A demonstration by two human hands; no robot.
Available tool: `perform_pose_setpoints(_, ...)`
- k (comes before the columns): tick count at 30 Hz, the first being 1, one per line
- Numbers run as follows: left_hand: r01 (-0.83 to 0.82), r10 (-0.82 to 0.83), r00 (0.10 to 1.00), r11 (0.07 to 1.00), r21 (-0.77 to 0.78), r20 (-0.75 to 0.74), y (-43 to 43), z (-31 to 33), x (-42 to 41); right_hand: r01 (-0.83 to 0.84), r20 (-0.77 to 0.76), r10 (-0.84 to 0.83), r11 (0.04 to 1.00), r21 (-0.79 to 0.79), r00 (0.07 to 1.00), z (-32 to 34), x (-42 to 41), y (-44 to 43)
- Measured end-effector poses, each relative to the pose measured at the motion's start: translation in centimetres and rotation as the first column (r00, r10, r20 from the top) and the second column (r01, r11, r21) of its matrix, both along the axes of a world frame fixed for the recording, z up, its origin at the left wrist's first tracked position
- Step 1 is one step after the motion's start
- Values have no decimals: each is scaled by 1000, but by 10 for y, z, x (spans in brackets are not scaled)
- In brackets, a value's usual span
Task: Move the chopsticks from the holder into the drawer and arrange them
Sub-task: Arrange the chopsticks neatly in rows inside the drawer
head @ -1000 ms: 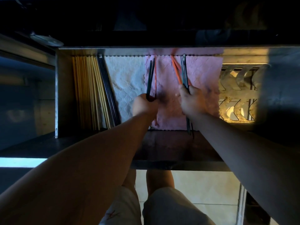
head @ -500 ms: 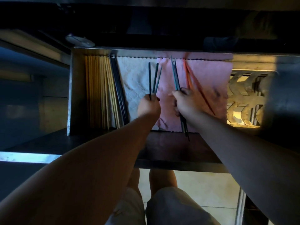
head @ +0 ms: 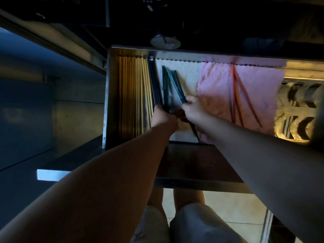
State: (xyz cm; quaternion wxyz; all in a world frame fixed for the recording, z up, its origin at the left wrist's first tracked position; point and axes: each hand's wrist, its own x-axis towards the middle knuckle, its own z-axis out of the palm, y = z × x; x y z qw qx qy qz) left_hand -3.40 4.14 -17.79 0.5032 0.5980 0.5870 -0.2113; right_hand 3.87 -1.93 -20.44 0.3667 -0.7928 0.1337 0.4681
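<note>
Arranging stage: judging by the rows, sorting by colour inside the open drawer (head: pixel 107 102) is under way; I cannot make out the holder.
Landmark: a white cloth (head: pixel 187 74) lines the drawer floor, and every place below is told from it.
Far left of the white cloth: yellow chopsticks (head: pixel 133 95) lie in a tidy parallel row against the drawer wall.
At its left edge: black chopsticks (head: pixel 154 85) lie straight, just beside the yellow ones.
On the white cloth: teal chopsticks (head: pixel 165 85) fan out in two small bundles, tips toward the drawer back.
Left hand (head: pixel 163 116): its grip is clenched round the near ends of the left bundle.
Right hand (head: pixel 192 109): its grip grasps the right bundle mid-length, with the tail ends poking out below the wrist.
Right of the white cloth: a pink cloth (head: pixel 215 95) has red chopsticks (head: pixel 235 92) lying loose and crossed on it.
Farthest right: a metal rack (head: pixel 294 106) sits partly in shadow.
Handling: the sticks look light, stiff, thin and smooth, so they are likely to slip and splay. Holding several together near the thick ends or mid-length, then squaring them against the black row, should suit.
</note>
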Motion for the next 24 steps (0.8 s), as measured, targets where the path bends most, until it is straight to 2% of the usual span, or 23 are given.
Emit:
perform_pose_setpoints(5,77,-77,997,996,-34,-8,12,4,0,-21,224,48,992,-125,973,-11,-2,8)
perform_pose_setpoints(8,150,-151,989,987,-62,-3,18,10,0,0,284,41,990,-142,958,-11,-5,9)
perform_pose_setpoints(11,309,-309,951,951,15,-20,23,15,-3,25,330,28,988,-155,943,-7,-7,8)
perform_pose_setpoints(13,558,-559,828,815,157,-43,29,15,-7,-2,346,65,984,-180,936,-2,-8,6)
perform_pose_setpoints(15,774,-793,605,569,279,-62,37,10,-13,-60,407,142,977,-207,902,2,-8,4)
perform_pose_setpoints(17,894,-918,382,338,293,-104,45,3,-18,-141,488,241,962,-234,839,4,-11,1)
perform_pose_setpoints(18,924,-946,299,254,284,-128,48,-1,-21,-175,512,276,956,-237,813,4,-12,1)
perform_pose_setpoints(21,948,-963,177,113,296,-201,57,-8,-31,-249,525,355,932,-264,773,4,-15,4)
perform_pose_setpoints(24,941,-958,129,36,337,-257,61,-9,-41,-328,450,521,836,-439,725,4,-11,8)
